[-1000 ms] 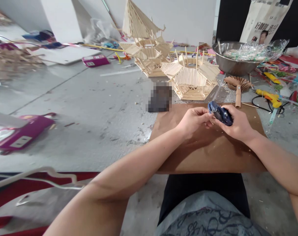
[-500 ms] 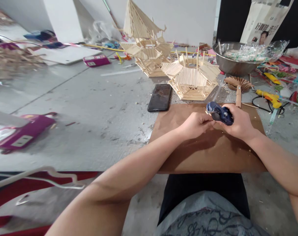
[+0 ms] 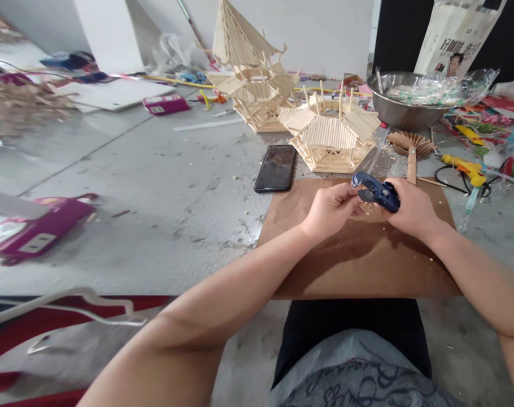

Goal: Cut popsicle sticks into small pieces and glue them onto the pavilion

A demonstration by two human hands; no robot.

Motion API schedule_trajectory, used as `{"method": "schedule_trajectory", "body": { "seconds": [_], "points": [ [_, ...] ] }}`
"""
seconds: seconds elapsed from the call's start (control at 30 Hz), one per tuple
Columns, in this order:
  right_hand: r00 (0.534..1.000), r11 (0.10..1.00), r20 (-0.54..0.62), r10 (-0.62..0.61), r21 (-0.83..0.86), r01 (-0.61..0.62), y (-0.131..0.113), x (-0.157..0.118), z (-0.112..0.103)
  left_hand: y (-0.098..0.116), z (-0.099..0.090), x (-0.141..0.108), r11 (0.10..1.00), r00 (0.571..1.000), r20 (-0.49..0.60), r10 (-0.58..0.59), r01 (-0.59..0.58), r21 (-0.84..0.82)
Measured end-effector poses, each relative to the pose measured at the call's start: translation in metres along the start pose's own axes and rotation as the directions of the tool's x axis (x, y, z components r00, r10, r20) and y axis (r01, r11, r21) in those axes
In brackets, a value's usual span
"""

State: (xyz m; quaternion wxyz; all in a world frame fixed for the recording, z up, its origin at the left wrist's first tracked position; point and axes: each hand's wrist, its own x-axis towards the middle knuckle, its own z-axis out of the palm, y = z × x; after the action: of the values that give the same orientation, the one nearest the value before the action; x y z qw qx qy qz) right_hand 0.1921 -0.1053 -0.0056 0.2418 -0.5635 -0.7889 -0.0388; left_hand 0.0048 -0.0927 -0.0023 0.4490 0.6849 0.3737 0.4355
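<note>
Over a brown paper sheet (image 3: 325, 265), my right hand (image 3: 413, 209) is closed around a dark blue cutter (image 3: 382, 194), whose jaws stand apart and point left. My left hand (image 3: 331, 212) is beside the jaws, its fingers pinched together on something too small to make out. Behind the sheet stands a hexagonal structure of pale wooden sticks (image 3: 329, 133). Farther back and left is a taller stick tower (image 3: 257, 90) with a pointed roof.
A black phone (image 3: 275, 168) lies at the sheet's back left corner. A steel bowl (image 3: 409, 116) with plastic-wrapped contents stands back right, near a yellow glue gun (image 3: 464, 167) with a cable. Purple power strips (image 3: 49, 226) lie far left.
My left hand has moved slightly left, away from my right hand. The cutter has tilted, and its jaws now show wider apart. Small bits show below the jaws.
</note>
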Motion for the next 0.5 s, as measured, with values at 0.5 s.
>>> {"method": "schedule_trajectory", "body": {
  "seconds": [0.5],
  "points": [
    [1.000,0.999,0.029,-0.007,-0.036,0.008,-0.0055,-0.0013,-0.0025,-0.0002,-0.0001,-0.0003,0.977,0.994,0.012,0.113,-0.114,0.179]
  ]
}}
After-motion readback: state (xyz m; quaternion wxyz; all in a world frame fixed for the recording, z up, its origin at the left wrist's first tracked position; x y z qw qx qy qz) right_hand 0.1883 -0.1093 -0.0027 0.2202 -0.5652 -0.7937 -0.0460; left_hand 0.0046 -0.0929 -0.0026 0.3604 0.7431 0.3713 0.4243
